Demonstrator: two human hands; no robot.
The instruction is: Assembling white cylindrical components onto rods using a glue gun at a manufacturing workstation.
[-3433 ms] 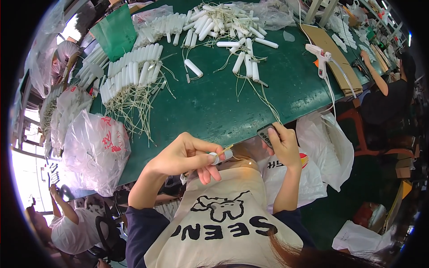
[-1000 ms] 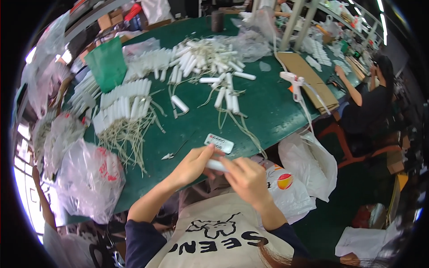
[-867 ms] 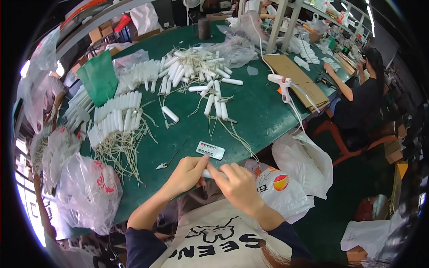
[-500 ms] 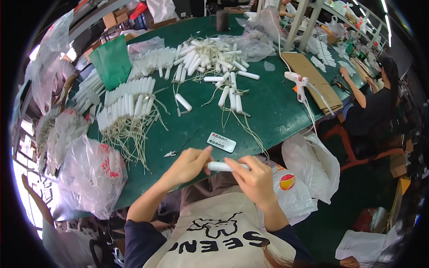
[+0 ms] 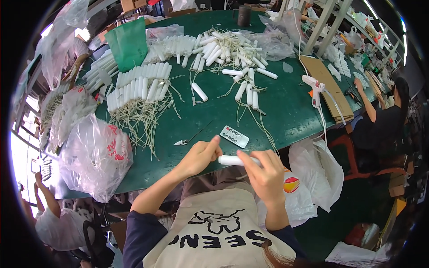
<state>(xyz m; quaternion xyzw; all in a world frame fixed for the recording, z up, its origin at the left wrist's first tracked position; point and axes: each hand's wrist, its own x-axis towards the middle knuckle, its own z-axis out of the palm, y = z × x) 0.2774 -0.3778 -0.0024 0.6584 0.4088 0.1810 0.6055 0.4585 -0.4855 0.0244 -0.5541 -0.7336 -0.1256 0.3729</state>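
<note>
Table (image 5: 290, 118) is green and pretty crowded: clear plastic bag (image 5: 96, 156) slumped at the near left, big messy heap of wired white tubes (image 5: 219, 51) toward the back, white glue gun (image 5: 316, 89) over on the right. Right hand (image 5: 267, 172) has thumb and fingers closed on a single tube (image 5: 232, 160), held sideways by the near edge. Left hand (image 5: 201, 156) is half curled at the other end, can't tell if it's actually gripping. Remote (image 5: 235, 136) lies just beyond, tiny white pointed piece (image 5: 181, 143) further left.
</note>
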